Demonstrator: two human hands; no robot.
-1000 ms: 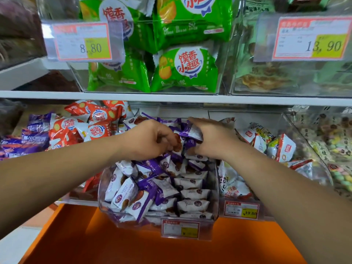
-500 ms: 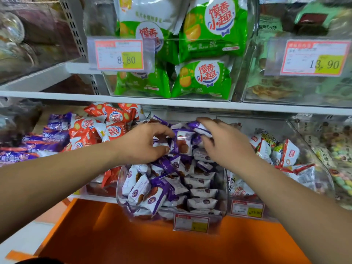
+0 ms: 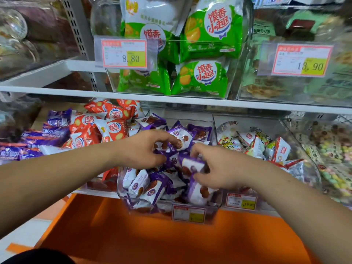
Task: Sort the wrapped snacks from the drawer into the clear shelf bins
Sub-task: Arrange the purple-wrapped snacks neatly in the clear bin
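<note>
Purple wrapped snacks (image 3: 144, 185) heaped in clear bin (image 3: 120, 187) on lower shelf (image 3: 91, 192), just right of orange packets (image 3: 114, 130). Left hand (image 3: 142, 149) on top of heap, fingers curled around a few wrappers. Right hand (image 3: 221, 166) close beside it, thumb and fingers pinching one purple packet (image 3: 192, 164) just above the pile.

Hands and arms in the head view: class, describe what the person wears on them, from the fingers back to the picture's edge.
Both the left arm and the right arm are bare as far as the picture shows: no sleeves, cuffs or gloves. No watch, bracelet or ring shows on the left hand or the right hand.
</note>
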